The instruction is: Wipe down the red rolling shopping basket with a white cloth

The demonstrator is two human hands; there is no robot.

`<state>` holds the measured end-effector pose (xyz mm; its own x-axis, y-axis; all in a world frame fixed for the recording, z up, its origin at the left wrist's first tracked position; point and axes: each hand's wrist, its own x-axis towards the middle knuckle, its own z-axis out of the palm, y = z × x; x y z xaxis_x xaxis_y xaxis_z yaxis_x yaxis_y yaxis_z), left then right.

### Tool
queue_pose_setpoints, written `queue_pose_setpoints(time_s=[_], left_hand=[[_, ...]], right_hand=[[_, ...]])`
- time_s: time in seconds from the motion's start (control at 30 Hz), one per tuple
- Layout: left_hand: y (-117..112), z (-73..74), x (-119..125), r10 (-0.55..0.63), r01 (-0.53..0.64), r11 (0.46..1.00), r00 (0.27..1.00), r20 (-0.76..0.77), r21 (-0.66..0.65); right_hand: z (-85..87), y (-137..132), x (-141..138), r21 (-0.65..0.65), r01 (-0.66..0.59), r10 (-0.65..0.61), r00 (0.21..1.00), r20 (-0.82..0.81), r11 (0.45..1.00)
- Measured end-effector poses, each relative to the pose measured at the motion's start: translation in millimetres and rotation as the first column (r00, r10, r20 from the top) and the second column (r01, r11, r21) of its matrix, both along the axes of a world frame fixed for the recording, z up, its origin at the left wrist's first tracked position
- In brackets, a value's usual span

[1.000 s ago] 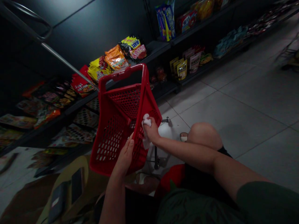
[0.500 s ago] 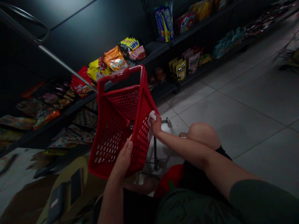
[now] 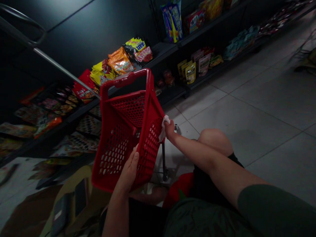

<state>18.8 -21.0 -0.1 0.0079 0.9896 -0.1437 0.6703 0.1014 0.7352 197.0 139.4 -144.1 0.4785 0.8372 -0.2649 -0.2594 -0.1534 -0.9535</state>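
A dim shop aisle, seen from above by a person sitting or crouching with bare knees bent. A red plastic shopping basket with perforated walls (image 3: 143,118) stands tilted in front of them, its opening towards them and its red handle (image 3: 123,80) at the far end. The left hand (image 3: 130,168) rests on the basket's near rim, its fingers fairly straight and lying along the edge; how firmly they hold cannot be told. The right hand (image 3: 170,130) has its fingers closed round a crumpled white cloth or tissue (image 3: 163,129), which hangs against the outside of the basket's right wall. Below that wall, a dark metal leg (image 3: 163,161) ends in a small caster (image 3: 165,176) on the grey tiled floor (image 3: 259,121).

Beyond the basket, dark shelving (image 3: 164,49) runs diagonally across the view. On it sit red, yellow, orange and black snack packets, among them a shiny orange packet (image 3: 120,61); small yellow pouches (image 3: 189,72) stand on a lower shelf further right. A silver metal pole (image 3: 64,70) slants from the upper left down to behind the basket. At the lower left, two dark flat objects (image 3: 81,197) lie side by side on a tan surface with a rounded edge (image 3: 86,171).
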Motion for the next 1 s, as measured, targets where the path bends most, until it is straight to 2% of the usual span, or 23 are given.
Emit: queue_pose_setpoints(time_s=[0.07, 0.13, 0.2, 0.27, 0.33, 0.43, 0.5, 0.57, 0.63, 0.7, 0.77, 0.8, 0.87, 0.9, 0.93, 1.0], left_hand=[[0.2, -0.8, -0.2, -0.015, 0.015, 1.0, 1.0, 0.0, 0.011], [2.4, -2.2, -0.8, -0.018, 0.018, 1.0, 1.0, 0.009, 0.02], [5.1, -3.4, -1.3, -0.003, 0.002, 1.0, 1.0, 0.023, 0.022], [6.6, -3.6, -1.3, 0.009, -0.009, 1.0, 1.0, 0.03, 0.021], [6.5, -2.6, -0.2, 0.006, -0.007, 1.0, 1.0, 0.024, 0.024], [4.7, 0.3, 2.8, -0.006, 0.006, 1.0, 1.0, 0.007, 0.017], [3.9, 1.9, 5.1, -0.003, 0.003, 1.0, 1.0, 0.002, 0.014], [4.6, 2.6, 6.8, 0.001, -0.001, 1.0, 1.0, -0.001, 0.014], [6.9, 2.0, 7.0, 0.002, -0.002, 1.0, 1.0, -0.003, 0.017], [10.4, -0.1, 5.4, 0.0, 0.0, 1.0, 1.0, -0.003, 0.026], [14.0, -3.4, 2.5, -0.007, 0.008, 0.999, 1.0, -0.003, 0.039], [15.4, -5.0, 1.0, -0.012, 0.012, 0.999, 1.0, -0.001, 0.045], [16.9, -7.7, -1.3, -0.016, 0.016, 0.998, 1.0, 0.008, 0.054], [16.9, -8.3, -1.9, -0.015, 0.014, 0.998, 1.0, 0.013, 0.056], [16.4, -8.4, -2.0, -0.014, 0.013, 0.998, 1.0, 0.018, 0.054], [14.4, -7.3, -1.1, -0.016, 0.015, 0.999, 1.0, 0.022, 0.045]], right_hand=[[-4.8, -23.5, -17.6, 0.003, -0.02, 0.02, 1.0, 0.008, 1.0], [-11.0, -67.2, -43.6, 0.032, -0.109, 0.109, 0.994, 0.007, 0.994], [-18.2, -109.5, -65.0, 0.092, -0.295, 0.299, 0.954, -0.024, 0.951], [-24.6, -129.7, -71.9, 0.124, -0.429, 0.438, 0.897, -0.058, 0.895], [-28.7, -119.0, -62.1, 0.1, -0.406, 0.413, 0.909, -0.057, 0.908], [-30.9, -62.4, -30.6, 0.036, -0.207, 0.208, 0.978, -0.02, 0.978], [-31.3, -23.4, -14.4, 0.004, -0.122, 0.122, 0.992, -0.017, 0.993], [-31.7, -4.2, -11.6, -0.022, -0.088, 0.088, 0.996, -0.016, 0.996], [-32.2, -14.6, -23.0, -0.042, -0.074, 0.073, 0.997, -0.013, 0.996], [-33.0, -52.5, -43.9, -0.045, -0.122, 0.121, 0.992, -0.022, 0.991], [-33.9, -103.4, -66.1, -0.032, -0.258, 0.256, 0.965, -0.059, 0.966], [-34.1, -127.2, -75.0, -0.028, -0.355, 0.352, 0.932, -0.09, 0.934], [-33.6, -158.8, -84.1, -0.018, -0.488, 0.479, 0.863, -0.158, 0.873], [-32.7, -163.2, -83.4, -0.013, -0.513, 0.504, 0.846, -0.173, 0.858], [-31.3, -159.3, -79.3, -0.011, -0.499, 0.49, 0.855, -0.169, 0.867], [-27.8, -130.4, -63.6, -0.008, -0.386, 0.382, 0.916, -0.122, 0.923]])
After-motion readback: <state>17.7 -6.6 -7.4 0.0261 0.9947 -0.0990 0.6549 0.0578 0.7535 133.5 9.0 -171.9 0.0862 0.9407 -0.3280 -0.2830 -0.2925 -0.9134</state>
